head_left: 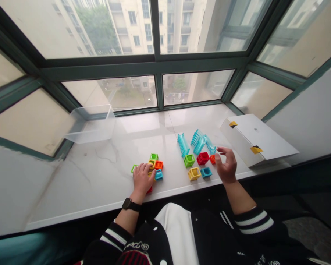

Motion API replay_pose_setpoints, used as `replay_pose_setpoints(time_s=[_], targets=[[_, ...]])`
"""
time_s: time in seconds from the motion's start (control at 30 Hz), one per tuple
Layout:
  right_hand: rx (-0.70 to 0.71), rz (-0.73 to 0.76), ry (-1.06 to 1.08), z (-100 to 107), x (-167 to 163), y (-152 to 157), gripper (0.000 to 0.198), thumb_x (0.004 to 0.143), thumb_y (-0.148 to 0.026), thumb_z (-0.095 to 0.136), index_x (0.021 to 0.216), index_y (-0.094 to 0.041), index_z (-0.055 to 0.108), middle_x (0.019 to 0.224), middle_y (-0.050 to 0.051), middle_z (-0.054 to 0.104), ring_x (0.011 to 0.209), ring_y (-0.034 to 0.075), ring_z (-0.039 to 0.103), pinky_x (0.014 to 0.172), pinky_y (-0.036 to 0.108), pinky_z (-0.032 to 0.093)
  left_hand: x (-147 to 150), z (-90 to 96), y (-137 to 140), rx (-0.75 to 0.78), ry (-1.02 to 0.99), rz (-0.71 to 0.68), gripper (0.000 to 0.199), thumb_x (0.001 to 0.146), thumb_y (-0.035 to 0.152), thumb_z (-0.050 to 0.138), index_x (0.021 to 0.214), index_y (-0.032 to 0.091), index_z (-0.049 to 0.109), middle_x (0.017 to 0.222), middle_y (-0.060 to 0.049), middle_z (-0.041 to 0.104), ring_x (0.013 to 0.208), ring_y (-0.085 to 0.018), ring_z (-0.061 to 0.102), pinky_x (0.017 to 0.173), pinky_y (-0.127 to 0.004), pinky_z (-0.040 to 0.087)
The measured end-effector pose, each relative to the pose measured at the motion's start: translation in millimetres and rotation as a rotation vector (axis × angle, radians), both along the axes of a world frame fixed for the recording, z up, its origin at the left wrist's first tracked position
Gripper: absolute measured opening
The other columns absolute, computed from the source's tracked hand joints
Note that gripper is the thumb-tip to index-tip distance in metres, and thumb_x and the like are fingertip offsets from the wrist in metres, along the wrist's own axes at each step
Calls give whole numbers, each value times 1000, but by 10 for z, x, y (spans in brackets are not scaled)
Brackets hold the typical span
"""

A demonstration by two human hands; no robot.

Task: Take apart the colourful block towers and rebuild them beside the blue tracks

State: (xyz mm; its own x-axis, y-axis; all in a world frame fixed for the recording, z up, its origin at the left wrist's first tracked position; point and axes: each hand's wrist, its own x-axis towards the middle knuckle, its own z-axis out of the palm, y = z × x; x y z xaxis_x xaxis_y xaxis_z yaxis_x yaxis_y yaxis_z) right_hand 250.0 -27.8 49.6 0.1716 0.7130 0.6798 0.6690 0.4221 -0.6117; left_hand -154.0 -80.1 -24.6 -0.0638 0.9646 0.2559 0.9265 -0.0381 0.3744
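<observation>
My left hand (143, 178) lies with its fingers spread over a cluster of hollow toy cubes and hides some of them. Around it show a green cube (154, 157), an orange cube (159, 165) and a blue cube (159, 174), with part of a red cube (149, 190) below. My right hand (226, 165) is open, thumb and fingers apart, just right of a small orange block (212, 159). Left of that block sit a red cube (202, 158), a green cube (189, 160), a yellow cube (194, 173) and a teal cube (206, 172).
Clear blue track pieces (183, 144) lie behind the right-hand cubes, one of them a curved piece (198, 141). A transparent plastic bin (96, 132) stands at the left by the window. At the right is a white box (256, 136) with yellow-black tabs. The white sill (99, 187) ends in front of me.
</observation>
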Motion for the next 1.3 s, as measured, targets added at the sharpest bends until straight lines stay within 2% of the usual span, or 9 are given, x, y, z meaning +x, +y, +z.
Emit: replay_pose_setpoints(time_s=[0.07,0.13,0.27,0.33,0.47,0.6,0.7,0.87,1.3], targets=[[-39,168,11,188,-355,-86,20,101,-31,59,114,-23,71,104,7,73,96,24,71,89,43,60,0,-3,3,3,-10,-3,24,100,40,64,119,28,69,129,-9,73,135,-34,55,118,-51,33],[-127,416,20,255,-749,-194,19,103,-28,57,115,-23,71,100,6,74,91,22,71,84,38,60,-2,6,13,-7,-22,-2,23,99,41,65,118,28,69,127,-8,73,134,-33,55,117,-50,33],[-438,949,-230,77,-1487,-405,17,100,-26,65,115,-25,74,100,4,76,88,18,72,85,31,58,-17,37,50,-57,-43,18,22,96,43,69,112,27,69,120,-8,73,122,-31,59,110,-48,37],[-549,1067,-393,-84,-1771,-487,21,97,-25,70,117,-26,75,110,5,77,97,20,73,89,31,57,-25,42,70,-74,-52,20,22,95,44,70,110,27,70,115,-7,73,116,-30,61,107,-46,38],[-637,1116,-594,-366,-2123,-607,43,92,-27,74,135,-24,67,123,10,73,106,26,71,90,35,58,-34,23,101,-82,-66,22,23,94,45,72,110,28,71,112,-6,73,114,-29,61,104,-44,39],[-680,1075,-709,-516,-2247,-694,54,89,-34,78,139,-19,62,121,14,69,97,29,69,82,39,58,-38,9,117,-101,-75,28,24,93,45,74,110,28,71,112,-7,73,115,-29,60,104,-43,39],[-689,1040,-708,-553,-2253,-729,55,89,-34,79,139,-20,61,121,13,67,97,28,68,81,39,58,-39,16,117,-96,-81,28,25,93,45,74,111,27,71,114,-7,73,116,-30,61,105,-44,39],[-615,1022,-710,-583,-2246,-719,55,88,-31,80,140,-24,62,135,15,60,113,32,63,91,44,58,-35,26,122,-96,-98,26,23,93,44,74,109,28,72,112,-7,74,114,-30,62,104,-45,40],[-649,987,-636,-638,-2218,-689,47,89,-26,75,134,-23,64,121,11,64,106,28,61,90,40,54,2,73,123,-95,-97,55,21,93,46,74,104,27,72,106,-6,74,111,-30,62,101,-44,41]])
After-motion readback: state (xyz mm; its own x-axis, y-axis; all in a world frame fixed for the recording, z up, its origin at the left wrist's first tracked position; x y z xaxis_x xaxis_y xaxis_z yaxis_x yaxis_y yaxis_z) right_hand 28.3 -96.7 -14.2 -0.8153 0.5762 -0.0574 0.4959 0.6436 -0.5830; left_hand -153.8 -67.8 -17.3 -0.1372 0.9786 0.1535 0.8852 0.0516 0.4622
